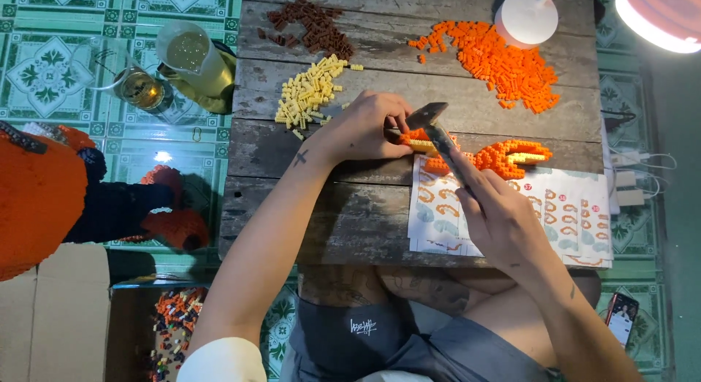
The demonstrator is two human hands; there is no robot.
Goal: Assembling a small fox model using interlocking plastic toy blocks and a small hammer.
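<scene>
My left hand [363, 126] presses down on a small orange and yellow brick assembly [418, 141] on the wooden table [350, 214]. My right hand [500, 221] grips the handle of a small hammer [432, 126], whose metal head hovers just above that assembly. A larger orange brick piece with yellow tips [507, 157] lies just to the right, on the edge of a printed instruction sheet [562, 214].
Loose piles lie on the table: yellow bricks [310, 96], brown bricks [310, 23], orange bricks [500, 57]. A white lamp base [526, 17] stands at the back. Glasses [142, 86] sit on the tiled floor at left, near a big orange brick model [36, 199]. A phone [622, 316] lies lower right.
</scene>
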